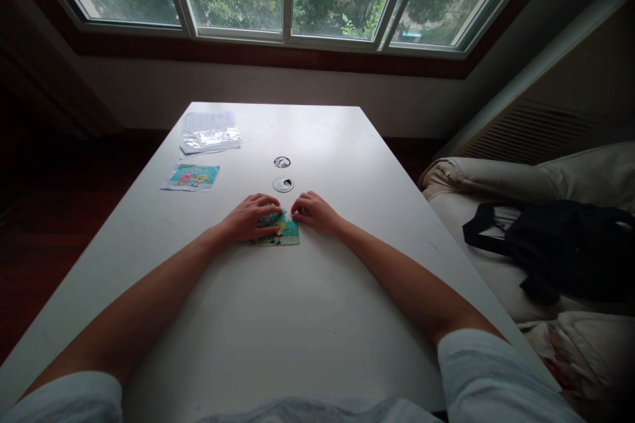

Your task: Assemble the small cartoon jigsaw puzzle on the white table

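A small, colourful jigsaw puzzle (288,232) with a green-blue cartoon picture lies flat on the white table. A gap shows at its upper right, where the table's white comes through. My left hand (253,217) rests over the puzzle's left part with fingers spread, covering much of the picture. At the gap, my right hand (313,211) is pinched at the fingertips on what looks like a small puzzle piece, mostly hidden by the fingers. Just beyond both hands lie two round, grey-and-white flat discs (283,184), one behind the other.
On the white table (307,324), a cartoon picture sheet (192,177) lies at the left, with papers and a clear plastic sleeve (211,132) behind it. A dark bag (570,251) sits on the pale sofa (476,175) at the right. Windows stand beyond the table.
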`<state>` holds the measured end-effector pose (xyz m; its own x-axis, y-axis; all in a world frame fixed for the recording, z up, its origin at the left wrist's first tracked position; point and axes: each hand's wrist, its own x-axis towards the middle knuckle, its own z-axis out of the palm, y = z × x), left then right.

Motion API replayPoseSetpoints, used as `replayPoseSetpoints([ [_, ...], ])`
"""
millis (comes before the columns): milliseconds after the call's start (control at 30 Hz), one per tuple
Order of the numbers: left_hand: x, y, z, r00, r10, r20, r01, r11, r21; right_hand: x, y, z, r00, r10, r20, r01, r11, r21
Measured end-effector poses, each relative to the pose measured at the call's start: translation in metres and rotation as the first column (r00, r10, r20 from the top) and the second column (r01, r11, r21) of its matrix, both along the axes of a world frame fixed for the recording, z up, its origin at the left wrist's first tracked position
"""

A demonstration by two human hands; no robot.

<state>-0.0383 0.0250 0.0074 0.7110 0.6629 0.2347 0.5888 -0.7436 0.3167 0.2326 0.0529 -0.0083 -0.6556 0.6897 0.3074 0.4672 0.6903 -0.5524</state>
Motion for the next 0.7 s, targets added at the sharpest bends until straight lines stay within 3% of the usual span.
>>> replayPoseSetpoints([
  [700,0.0002,0.0,0.0002,1.0,0.013,0.008,-0.013,1.0,-0.021,0.0004,-0.0001,-0.001,1.0,0.002,0.005,-0.002,1.0,0.017],
])
